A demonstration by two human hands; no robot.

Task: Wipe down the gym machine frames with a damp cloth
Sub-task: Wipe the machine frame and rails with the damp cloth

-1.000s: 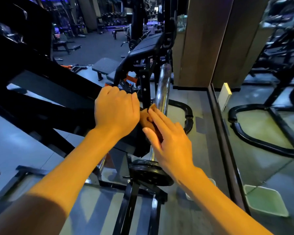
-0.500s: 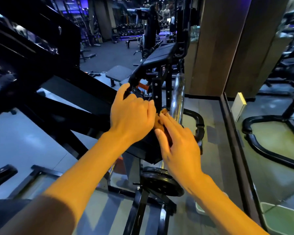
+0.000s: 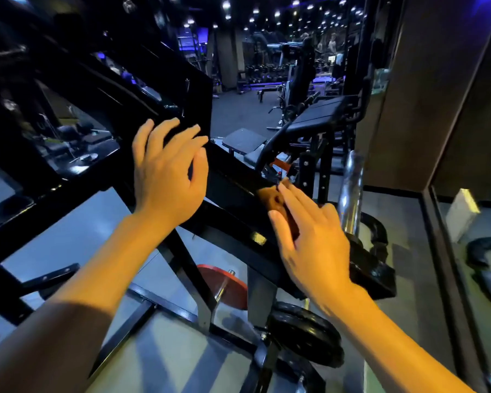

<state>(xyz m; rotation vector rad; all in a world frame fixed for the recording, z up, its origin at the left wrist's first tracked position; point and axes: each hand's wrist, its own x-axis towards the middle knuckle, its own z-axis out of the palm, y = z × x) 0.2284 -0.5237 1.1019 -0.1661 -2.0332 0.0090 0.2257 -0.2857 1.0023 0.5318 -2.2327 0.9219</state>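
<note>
A black gym machine frame (image 3: 238, 194) slopes down from upper left to lower right across the view. A small brownish-orange cloth (image 3: 271, 198) lies on the sloping beam. My right hand (image 3: 312, 239) presses flat on the cloth with straight fingers, covering most of it. My left hand (image 3: 165, 174) is higher up the beam, fingers spread and loosely bent, at the frame's upper edge; whether it touches the frame is unclear.
A chrome bar sleeve (image 3: 350, 191) rises just right of my right hand. Below sit a red weight plate (image 3: 224, 287) and a black plate (image 3: 304, 336). A mirror wall (image 3: 471, 251) stands at right. Benches and more machines stand behind.
My left hand has lifted off beside the cloth and moved up and left along the frame. My right hand stays flat on the cloth. The view has tilted upward.
</note>
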